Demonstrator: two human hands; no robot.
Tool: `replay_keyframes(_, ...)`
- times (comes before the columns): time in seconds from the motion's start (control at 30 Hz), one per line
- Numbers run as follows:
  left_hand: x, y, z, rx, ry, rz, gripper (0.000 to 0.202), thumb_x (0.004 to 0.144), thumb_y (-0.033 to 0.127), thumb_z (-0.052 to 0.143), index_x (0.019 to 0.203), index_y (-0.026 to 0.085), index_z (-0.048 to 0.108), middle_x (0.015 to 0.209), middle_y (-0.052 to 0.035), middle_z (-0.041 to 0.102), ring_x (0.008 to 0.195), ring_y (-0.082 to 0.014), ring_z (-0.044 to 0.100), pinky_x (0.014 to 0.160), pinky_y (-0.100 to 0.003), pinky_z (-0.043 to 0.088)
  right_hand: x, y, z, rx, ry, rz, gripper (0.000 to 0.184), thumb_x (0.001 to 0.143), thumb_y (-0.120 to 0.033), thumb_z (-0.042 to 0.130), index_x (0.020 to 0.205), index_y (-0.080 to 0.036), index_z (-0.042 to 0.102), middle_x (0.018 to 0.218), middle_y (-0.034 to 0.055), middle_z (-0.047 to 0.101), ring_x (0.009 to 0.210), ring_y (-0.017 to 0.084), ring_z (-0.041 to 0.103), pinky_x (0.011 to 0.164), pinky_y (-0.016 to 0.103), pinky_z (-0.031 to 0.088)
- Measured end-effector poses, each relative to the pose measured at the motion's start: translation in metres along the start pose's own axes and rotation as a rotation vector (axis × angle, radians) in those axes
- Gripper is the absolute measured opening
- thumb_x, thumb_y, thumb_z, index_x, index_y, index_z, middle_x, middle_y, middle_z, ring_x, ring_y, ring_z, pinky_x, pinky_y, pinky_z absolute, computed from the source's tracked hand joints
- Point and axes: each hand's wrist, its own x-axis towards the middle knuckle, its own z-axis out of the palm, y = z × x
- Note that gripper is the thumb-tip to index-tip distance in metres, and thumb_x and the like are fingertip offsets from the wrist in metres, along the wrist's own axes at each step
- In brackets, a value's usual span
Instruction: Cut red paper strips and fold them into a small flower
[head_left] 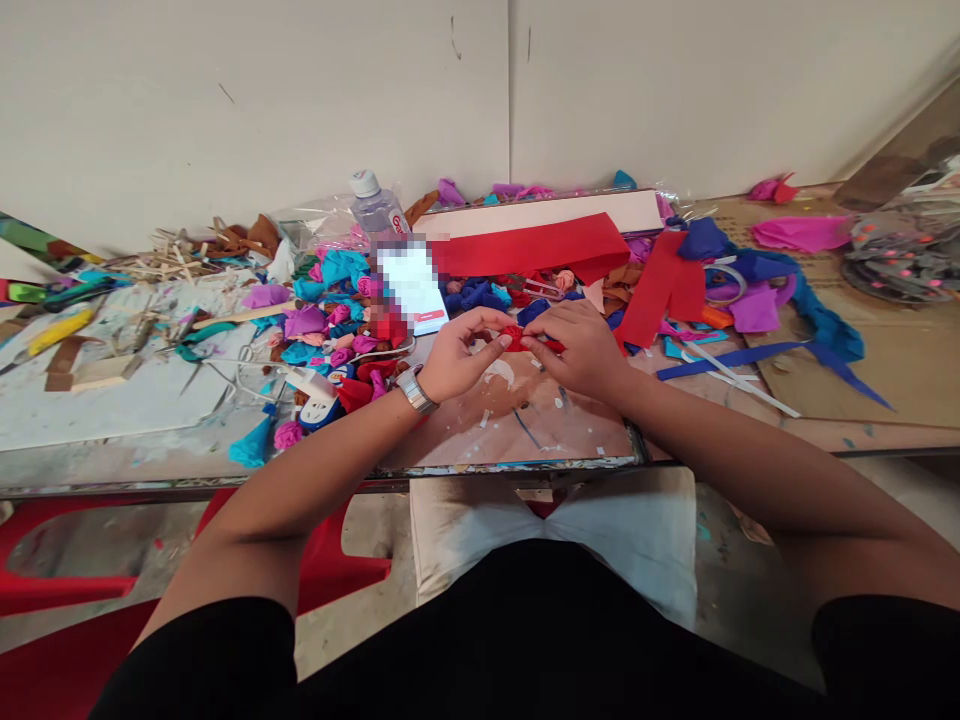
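Observation:
Between my two hands is a small piece of bunched red crepe paper (515,339), held just above the table. My left hand (466,352), with a metal watch on its wrist, pinches its left side between thumb and fingers. My right hand (581,345) grips the other side, and its fingers partly hide the paper. Behind the hands lies a wide red paper strip (525,248), and a second red strip (651,290) slants down to the right. A phone with a lit screen (414,285) leans just beyond my left hand.
A clear bottle with a white cap (365,185) stands at the back. Crumpled coloured paper pieces (306,322) heap around a white charger plug (311,383) and cable on the left. Wooden sticks (199,255) lie farther left. Blue paper strips (739,358) and cardboard (817,375) lie right.

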Motion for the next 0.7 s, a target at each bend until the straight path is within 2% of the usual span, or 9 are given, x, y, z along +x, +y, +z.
replay_keyframes(0.2,-0.0027,-0.0016,0.0017,0.058,0.001,0.018,0.039,0.091,0.048,0.079,0.117,0.020,0.074,0.115,-0.0106,0.077,0.102,-0.0208,0.073,0.091,-0.035,0.058,-0.0010,-0.0021,0.0008,0.023,0.004,0.003,0.022,0.102,-0.038,0.059,0.092,-0.023,0.073,0.095,0.0066,0.078,0.095,0.027,0.069,0.089,0.043,0.043)
replay_keyframes(0.47,0.0005,-0.0001,0.0013,-0.073,0.034,-0.064,0.038,0.093,0.049,0.076,0.117,0.018,0.072,0.114,-0.0116,0.078,0.098,-0.0195,0.075,0.085,-0.033,0.059,-0.0008,-0.0003,0.0011,-0.004,0.001,-0.008,0.022,0.101,-0.042,0.063,0.096,-0.023,0.073,0.098,0.0063,0.079,0.098,0.028,0.069,0.091,0.044,0.043)
replay_keyframes(0.7,-0.0010,-0.0029,0.0008,-0.096,-0.045,-0.067,0.037,0.096,0.046,0.073,0.121,0.018,0.075,0.118,-0.0121,0.079,0.101,-0.0214,0.076,0.090,-0.036,0.060,-0.0008,-0.0014,0.0006,0.007,-0.015,-0.025,0.017,0.101,-0.036,0.063,0.095,-0.023,0.071,0.098,0.0049,0.079,0.097,0.027,0.069,0.091,0.044,0.043)
